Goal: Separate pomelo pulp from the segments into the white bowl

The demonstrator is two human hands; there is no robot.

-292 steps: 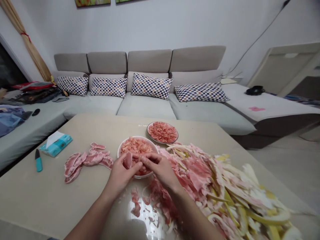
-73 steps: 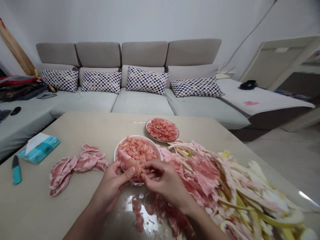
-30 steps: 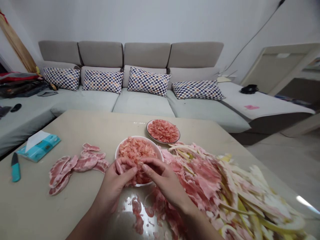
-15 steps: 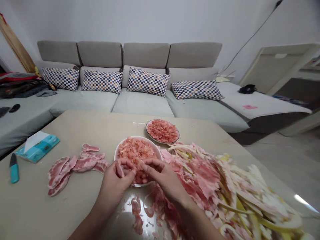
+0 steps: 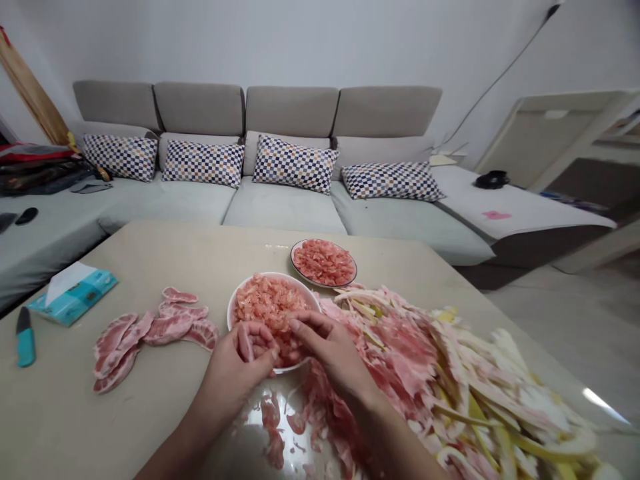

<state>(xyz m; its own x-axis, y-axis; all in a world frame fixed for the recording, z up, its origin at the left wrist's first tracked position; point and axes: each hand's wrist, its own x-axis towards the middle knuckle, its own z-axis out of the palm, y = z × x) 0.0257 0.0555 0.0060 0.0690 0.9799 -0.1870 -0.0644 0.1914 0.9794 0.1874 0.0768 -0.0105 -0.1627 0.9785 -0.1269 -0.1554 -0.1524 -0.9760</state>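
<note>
While the left hand (image 5: 233,363) is curling around a pink pomelo segment (image 5: 245,343), the right hand (image 5: 333,353) is reaching in beside it, fingertips (image 5: 291,325) at the pulp; can't tell if they're pinching anything. Hands are close together but not clamped on one shared piece, and both are working over a white bowl (image 5: 231,320), probably so loose flesh lands straight in it. Membrane scraps (image 5: 273,413) are lying on the glossy counter (image 5: 150,267) just in front of the bowl, within easy reach. Bowl is holding a heap of separated pink pulp (image 5: 267,310). To the right, a big pile of stripped membrane (image 5: 395,360) and yellow-white rind (image 5: 500,427) is sitting away from the food, likely kept as discard. To the left, a row of unpicked segments (image 5: 150,337) is lying ready, with a teal-handled knife (image 5: 25,347) and a tissue pack (image 5: 73,293) out of the way near the edge. Farther on, a rimmed plate (image 5: 295,257) is holding more pulp (image 5: 323,262), apparently as overflow. Beyond the counter, a grey sofa (image 5: 285,213) is carrying checkered cushions (image 5: 295,163).
</note>
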